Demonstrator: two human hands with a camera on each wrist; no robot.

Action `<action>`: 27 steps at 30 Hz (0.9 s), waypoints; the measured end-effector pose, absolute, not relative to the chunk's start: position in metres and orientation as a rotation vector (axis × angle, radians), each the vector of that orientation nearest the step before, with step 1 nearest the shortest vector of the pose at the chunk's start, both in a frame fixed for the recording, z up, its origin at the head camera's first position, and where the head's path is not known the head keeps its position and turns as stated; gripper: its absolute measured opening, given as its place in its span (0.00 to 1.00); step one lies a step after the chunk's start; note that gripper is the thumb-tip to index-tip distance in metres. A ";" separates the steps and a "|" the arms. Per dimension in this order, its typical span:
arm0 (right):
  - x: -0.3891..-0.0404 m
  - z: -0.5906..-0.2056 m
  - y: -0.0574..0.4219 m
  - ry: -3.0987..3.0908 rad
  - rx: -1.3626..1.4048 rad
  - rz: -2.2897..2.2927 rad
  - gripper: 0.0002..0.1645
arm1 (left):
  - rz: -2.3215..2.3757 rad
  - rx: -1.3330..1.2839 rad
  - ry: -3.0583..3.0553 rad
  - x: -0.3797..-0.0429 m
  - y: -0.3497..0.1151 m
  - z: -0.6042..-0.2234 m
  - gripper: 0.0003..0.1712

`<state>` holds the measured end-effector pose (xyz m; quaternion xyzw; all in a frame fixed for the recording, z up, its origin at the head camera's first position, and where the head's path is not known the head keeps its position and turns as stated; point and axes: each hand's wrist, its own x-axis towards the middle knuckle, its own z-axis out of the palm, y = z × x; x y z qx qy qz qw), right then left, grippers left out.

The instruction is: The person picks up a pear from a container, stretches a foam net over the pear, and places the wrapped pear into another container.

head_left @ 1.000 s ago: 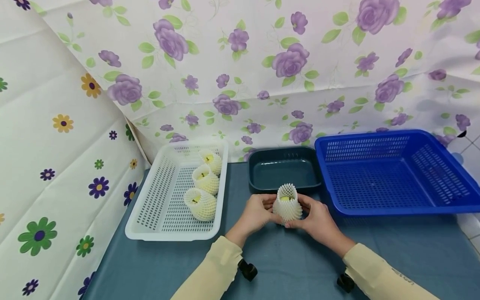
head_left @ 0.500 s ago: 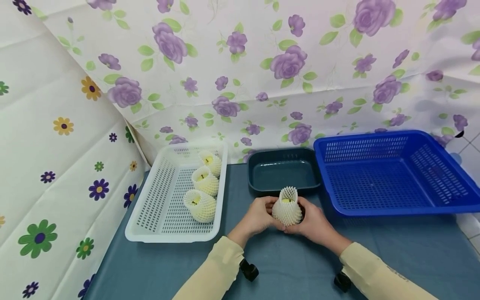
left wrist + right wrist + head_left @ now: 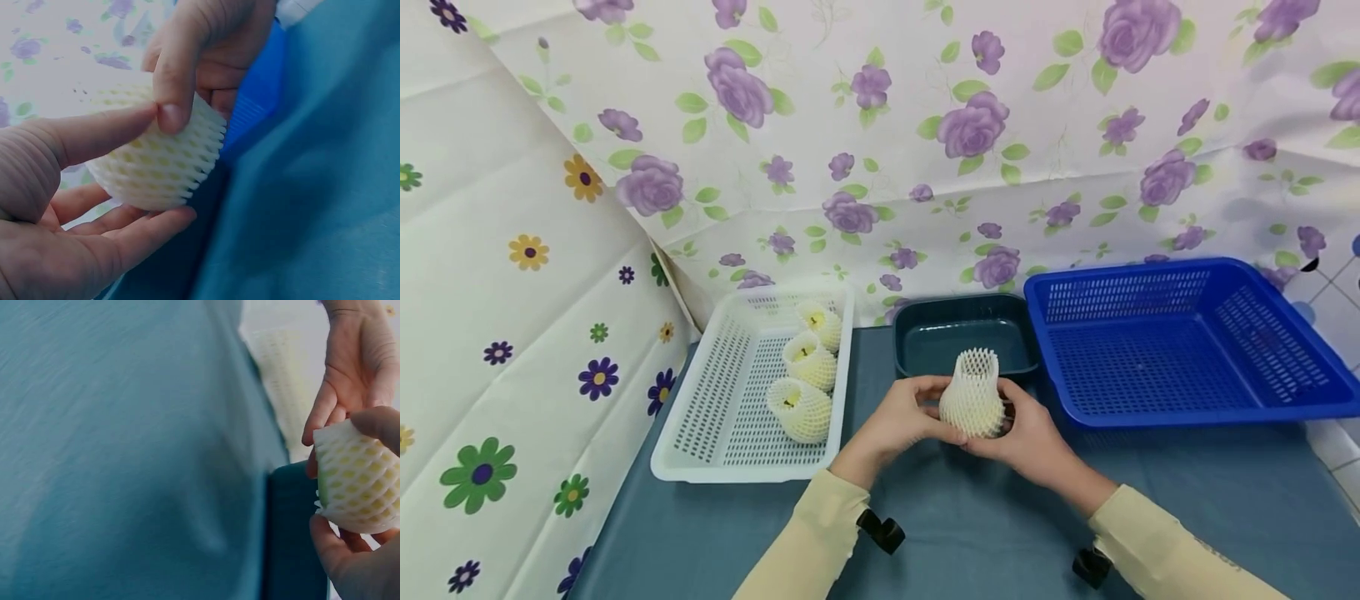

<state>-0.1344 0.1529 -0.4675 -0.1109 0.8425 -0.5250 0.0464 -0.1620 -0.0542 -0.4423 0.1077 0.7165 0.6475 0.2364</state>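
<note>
In the head view a round yellow-green fruit in a white foam net (image 3: 972, 398) is held upright between both hands, in front of the dark green tray (image 3: 966, 333). My left hand (image 3: 910, 417) grips its left side and my right hand (image 3: 1033, 437) its right side, thumbs meeting at the front. In the left wrist view, the left thumb (image 3: 106, 132) presses on the net (image 3: 169, 162), its fingers curving beneath. Yellow-green skin shows through the mesh of the foam net (image 3: 362, 481) in the right wrist view. The net's top stands up as an open collar.
At the left, a white perforated basket (image 3: 715, 400) holds 3 net-wrapped fruits (image 3: 805, 408) along its right side. A large blue perforated basket (image 3: 1150, 350) stands at the right, beside the green tray. Behind them hangs a floral sheet (image 3: 880, 150). Blue-grey cloth (image 3: 985, 542) covers the table.
Both hands have lifted the wrapped fruit slightly. The net's collar now rises taller above the fruit, whose top no longer shows inside it.
</note>
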 end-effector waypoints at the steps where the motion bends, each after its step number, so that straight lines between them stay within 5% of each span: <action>1: -0.136 -0.464 0.153 2.537 -0.356 -1.649 0.53 | 1.791 0.297 1.957 -0.162 -0.056 -0.439 0.41; 27: -0.160 -0.422 0.155 2.352 -0.490 -1.953 0.44 | 2.184 0.219 2.096 -0.169 -0.061 -0.411 0.27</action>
